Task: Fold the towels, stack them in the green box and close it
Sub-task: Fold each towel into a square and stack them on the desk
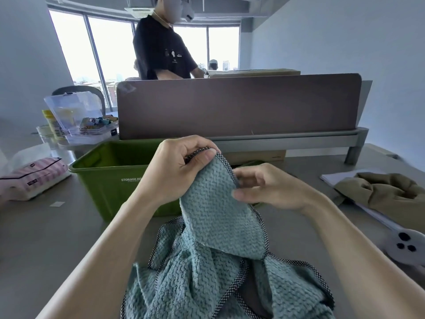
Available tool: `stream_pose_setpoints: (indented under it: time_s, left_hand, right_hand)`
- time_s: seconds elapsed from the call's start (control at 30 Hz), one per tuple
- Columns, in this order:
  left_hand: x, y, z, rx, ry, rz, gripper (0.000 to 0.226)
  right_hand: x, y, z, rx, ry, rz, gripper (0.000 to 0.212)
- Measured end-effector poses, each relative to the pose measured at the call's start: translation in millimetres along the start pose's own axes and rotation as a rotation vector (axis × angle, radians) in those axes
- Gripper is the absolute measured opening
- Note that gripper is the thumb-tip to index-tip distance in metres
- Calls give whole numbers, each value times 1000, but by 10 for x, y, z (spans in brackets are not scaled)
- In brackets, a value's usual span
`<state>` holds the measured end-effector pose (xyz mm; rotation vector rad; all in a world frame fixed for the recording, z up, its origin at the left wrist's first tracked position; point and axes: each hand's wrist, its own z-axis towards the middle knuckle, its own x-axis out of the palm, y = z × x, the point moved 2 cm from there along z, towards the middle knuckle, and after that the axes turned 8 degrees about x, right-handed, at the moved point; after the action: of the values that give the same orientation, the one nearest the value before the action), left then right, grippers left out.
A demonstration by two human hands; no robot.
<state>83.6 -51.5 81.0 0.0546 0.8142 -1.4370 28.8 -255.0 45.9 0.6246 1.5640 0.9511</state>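
Note:
A teal waffle towel [213, 245] with a black-and-white checked hem hangs crumpled over the near edge of the grey table [53, 231]. My left hand [181, 164] pinches one corner of it between thumb and fingers and holds it up. My right hand [264, 185] pinches the hem just below and to the right of that corner. Behind my hands stands the green storage box [110, 176], open, its inside mostly hidden. An olive-brown towel [386, 192] lies bunched at the right on a white sheet.
A pink striped pack [34, 178] lies left of the box. Clear plastic containers [73, 113] with small items stand at the back left. A brown desk divider [239, 107] runs across the back, and a person in a black shirt [161, 47] stands beyond it. A grey paw-print object [404, 245] lies at the right.

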Motion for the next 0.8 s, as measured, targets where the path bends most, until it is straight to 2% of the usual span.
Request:
stream_pose_setpoints:
  time_s: [0.07,0.1,0.2,0.23,0.33,0.4,0.47,0.53,0.63,0.67,0.73,0.8]
  left_hand:
    - [0,-40,-2,2,59,-45,19]
    - [0,-50,-1,5,66,-50,19]
    - [-5,-7,2,-63,-21,-117,10]
    - [-4,67,8,-142,-52,-195,21]
    - [-9,337,-31,-530,-14,-577,92]
    - [42,427,-100,-723,120,-871,106]
    - [160,417,-147,-743,220,-1051,109]
    - [289,321,-167,-696,279,-1070,101]
    - [403,204,-128,-529,259,-875,47]
    - [414,206,-113,-509,210,-835,35]
    - [408,250,-98,-535,85,-812,37]
    - [408,292,-100,-558,20,-800,40]
  right_hand:
    - [95,59,11,-39,24,5,12]
    - [110,73,10,-57,7,21,8]
    - [105,107,-29,-92,-56,192,30]
    - [88,127,-47,-91,-80,279,31]
    - [40,145,-33,-63,-199,531,23]
    - [2,128,0,-22,-309,664,23]
    - [-9,111,28,27,-389,714,25]
    - [-3,72,54,57,-447,727,26]
    - [-33,-9,90,72,-526,700,24]
    - [-50,-25,92,67,-525,688,22]
    - [-86,-20,69,35,-447,658,17]
    - [-99,12,29,-4,-334,615,22]
